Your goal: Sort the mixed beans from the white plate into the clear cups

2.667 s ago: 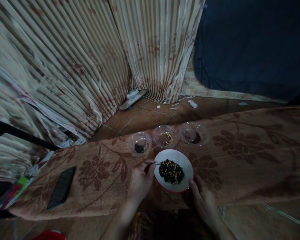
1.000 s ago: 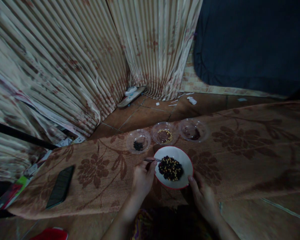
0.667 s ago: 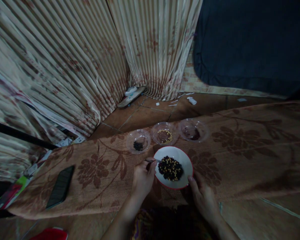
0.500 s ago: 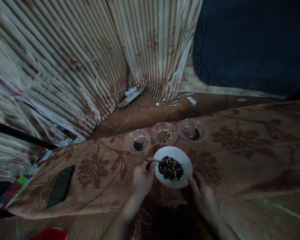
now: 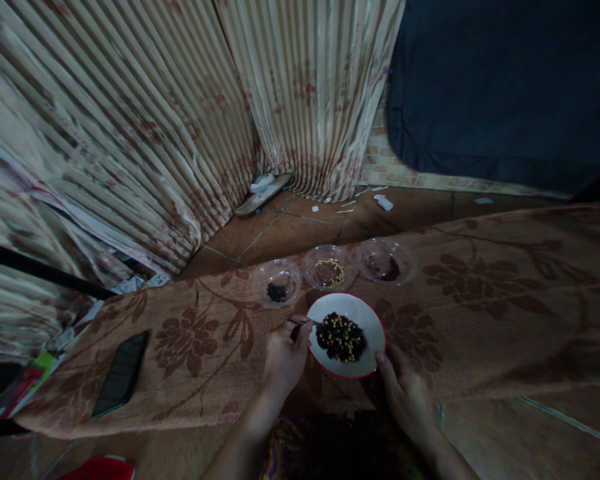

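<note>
Left hand [image 5: 286, 358] pinches tweezers [image 5: 303, 322] at the plate [image 5: 367, 320] rim; right hand [image 5: 405, 393] fingers touch its near edge. Plate sits on a floral cloth [image 5: 480, 313]; striped curtain [image 5: 180, 120] behind, over tiled floor [image 5: 290, 230].

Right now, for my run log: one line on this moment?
left hand: holds tweezers at beans | right hand: touches plate rim | three clear bowls behind
</note>
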Demonstrator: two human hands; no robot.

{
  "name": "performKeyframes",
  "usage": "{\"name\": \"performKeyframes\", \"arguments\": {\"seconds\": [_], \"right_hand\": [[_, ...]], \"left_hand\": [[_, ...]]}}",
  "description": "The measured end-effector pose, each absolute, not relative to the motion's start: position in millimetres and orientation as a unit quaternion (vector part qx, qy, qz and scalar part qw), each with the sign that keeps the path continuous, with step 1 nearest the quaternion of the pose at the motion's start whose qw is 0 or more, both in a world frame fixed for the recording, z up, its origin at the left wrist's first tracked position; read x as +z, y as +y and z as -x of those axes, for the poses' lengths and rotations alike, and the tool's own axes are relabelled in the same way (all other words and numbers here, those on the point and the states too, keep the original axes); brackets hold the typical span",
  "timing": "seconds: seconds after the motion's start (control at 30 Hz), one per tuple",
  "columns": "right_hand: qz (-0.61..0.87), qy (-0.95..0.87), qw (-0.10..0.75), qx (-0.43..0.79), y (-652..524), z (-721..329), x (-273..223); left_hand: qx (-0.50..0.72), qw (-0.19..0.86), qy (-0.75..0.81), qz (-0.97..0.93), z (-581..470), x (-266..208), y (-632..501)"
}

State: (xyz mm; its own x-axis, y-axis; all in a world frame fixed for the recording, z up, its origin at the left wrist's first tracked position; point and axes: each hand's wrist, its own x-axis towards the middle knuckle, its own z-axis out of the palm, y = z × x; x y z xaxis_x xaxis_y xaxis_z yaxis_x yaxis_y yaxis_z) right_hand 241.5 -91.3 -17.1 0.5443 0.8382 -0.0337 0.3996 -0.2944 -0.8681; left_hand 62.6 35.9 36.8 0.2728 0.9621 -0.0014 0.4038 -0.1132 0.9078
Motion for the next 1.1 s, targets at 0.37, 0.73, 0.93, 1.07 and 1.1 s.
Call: {"name": "performKeyframes", "arguments": {"seconds": [0.37,0.73,0.93,1.07,1.1], "right_hand": [[0.757,-0.414,0.443,0.243,-91.5,-240.8,-13.9],[0.76,-0.413,0.442,0.238,-90.6,-240.9,-15.0],[0.763,-0.407,0.441,0.24,-91.2,-240.1,-14.9],[0.759,-0.414,0.441,0.243,-91.2,-239.8,-14.5],[0.758,-0.415,0.441,0.242,-91.2,-239.9,-14.5]], "left_hand": [[0.326,0.412,0.499,-0.689,-59.8,40.2,36.5],[0.337,0.417,0.506,-0.676,-59.3,39.8,40.0],[0.335,0.41,0.5,-0.686,-60.4,35.6,39.3],[0.334,0.412,0.495,-0.688,-59.5,35.4,38.9],[0.336,0.41,0.495,-0.688,-59.5,35.4,38.7]]}}
